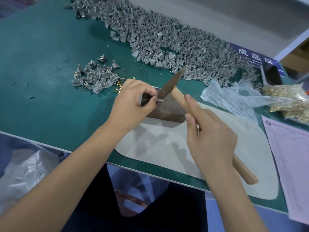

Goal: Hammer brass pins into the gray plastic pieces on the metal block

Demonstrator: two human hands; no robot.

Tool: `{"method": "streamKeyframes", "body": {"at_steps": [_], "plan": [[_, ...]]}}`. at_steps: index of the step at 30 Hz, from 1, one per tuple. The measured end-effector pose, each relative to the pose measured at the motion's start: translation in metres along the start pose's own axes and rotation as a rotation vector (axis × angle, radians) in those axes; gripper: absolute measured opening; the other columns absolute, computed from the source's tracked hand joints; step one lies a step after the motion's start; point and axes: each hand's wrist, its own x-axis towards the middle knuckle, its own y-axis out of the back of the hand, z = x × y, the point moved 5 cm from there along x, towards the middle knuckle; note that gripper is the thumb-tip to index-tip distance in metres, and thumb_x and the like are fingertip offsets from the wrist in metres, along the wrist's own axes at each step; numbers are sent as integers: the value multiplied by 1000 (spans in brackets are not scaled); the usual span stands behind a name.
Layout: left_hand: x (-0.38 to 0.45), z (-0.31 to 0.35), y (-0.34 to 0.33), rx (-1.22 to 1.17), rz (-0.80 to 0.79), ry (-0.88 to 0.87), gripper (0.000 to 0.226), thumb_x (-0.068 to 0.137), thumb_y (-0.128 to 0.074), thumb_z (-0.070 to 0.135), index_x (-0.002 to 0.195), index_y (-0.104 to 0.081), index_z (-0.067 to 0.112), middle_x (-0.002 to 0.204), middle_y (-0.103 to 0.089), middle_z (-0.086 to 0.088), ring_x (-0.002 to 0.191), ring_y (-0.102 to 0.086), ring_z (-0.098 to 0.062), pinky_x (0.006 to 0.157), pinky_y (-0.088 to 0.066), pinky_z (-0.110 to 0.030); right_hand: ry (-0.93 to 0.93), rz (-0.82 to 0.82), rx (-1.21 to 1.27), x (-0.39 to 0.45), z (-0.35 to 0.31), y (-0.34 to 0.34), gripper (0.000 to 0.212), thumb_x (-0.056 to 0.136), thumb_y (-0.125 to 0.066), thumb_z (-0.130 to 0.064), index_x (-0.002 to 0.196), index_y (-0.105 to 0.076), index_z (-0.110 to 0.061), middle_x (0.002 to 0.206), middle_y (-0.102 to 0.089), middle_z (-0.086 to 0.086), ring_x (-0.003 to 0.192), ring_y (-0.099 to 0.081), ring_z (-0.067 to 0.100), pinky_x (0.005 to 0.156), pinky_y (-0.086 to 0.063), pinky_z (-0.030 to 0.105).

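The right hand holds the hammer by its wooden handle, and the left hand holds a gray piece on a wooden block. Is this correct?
Not quite: the block is metal, not wood, as the head view shows. The right hand does hold the hammer by its wooden handle, and the left hand holds the gray piece on it.

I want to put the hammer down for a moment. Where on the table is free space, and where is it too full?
Free: the grey mat nearer than the metal block, between the forearms, and the green table left of the small pile of pinned pieces. Crowded: the far strip of gray plastic pieces and the right side, with the brass pins bag and paper form.
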Motion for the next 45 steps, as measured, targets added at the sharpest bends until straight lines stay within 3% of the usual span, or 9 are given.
{"method": "streamKeyframes", "body": {"at_steps": [6,10,18,22,26,30,34,38,45], "plan": [[0,-2,0,-11,-16,1,2,88,-75,15,90,-74,16,98,-72,8,102,-56,-17,86,-42,-25,-69,171,41,1,3,8,44,100,-64,-18,142,-63,-32,96,-71,-5,72,-56,16,55,-42,30],[0,0,1,-13,4,-1,5,87,-77,14,89,-74,18,98,-72,8,101,-57,-17,88,-43,-24,-16,0,0,-1,4,-2,46,100,-60,-25,143,-61,-40,94,-69,-8,68,-58,19,53,-43,31],[1,0,1,-7,-12,14,4,87,-77,13,90,-75,14,98,-72,7,102,-56,-17,87,-42,-23,-9,43,17,-2,1,-3,48,98,-62,-20,143,-62,-37,95,-69,-7,68,-57,18,53,-41,29],[0,0,0,-20,-17,7,3,88,-76,14,90,-74,14,98,-72,7,102,-57,-18,89,-43,-26,-7,193,37,-1,0,4,45,100,-63,-17,143,-63,-30,92,-69,-4,67,-57,19,51,-43,30],[1,-1,1,-14,-7,8,4,87,-77,14,89,-74,16,97,-72,7,101,-57,-17,89,-41,-24,30,78,-45,-1,0,-2,46,99,-59,-21,143,-63,-34,93,-68,-5,63,-59,23,49,-40,28],[1,-1,1,-14,-29,11,4,87,-77,15,90,-74,17,98,-72,9,102,-57,-17,92,-40,-23,35,197,-5,-2,-1,4,43,101,-60,-16,143,-64,-25,92,-68,-4,60,-55,20,46,-41,30],[1,0,1,-7,-11,6,5,87,-78,13,90,-75,15,99,-72,6,102,-57,-19,92,-43,-28,66,66,-42,-4,-4,-4,46,99,-58,-22,142,-63,-35,91,-67,-6,59,-55,22,45,-41,29],[1,-2,0,-12,-35,25,5,88,-76,14,91,-75,16,99,-72,8,104,-56,-18,90,-42,-26,-14,174,-7,-5,1,1,43,100,-60,-19,142,-65,-29,88,-67,-3,59,-55,23,45,-44,32],[1,-1,0,-12,-38,22,5,88,-76,15,91,-74,18,99,-72,9,103,-55,-15,87,-41,-24,16,125,-11,-5,3,0,45,99,-61,-17,143,-64,-30,87,-65,-4,59,-54,22,47,-42,30]]}}
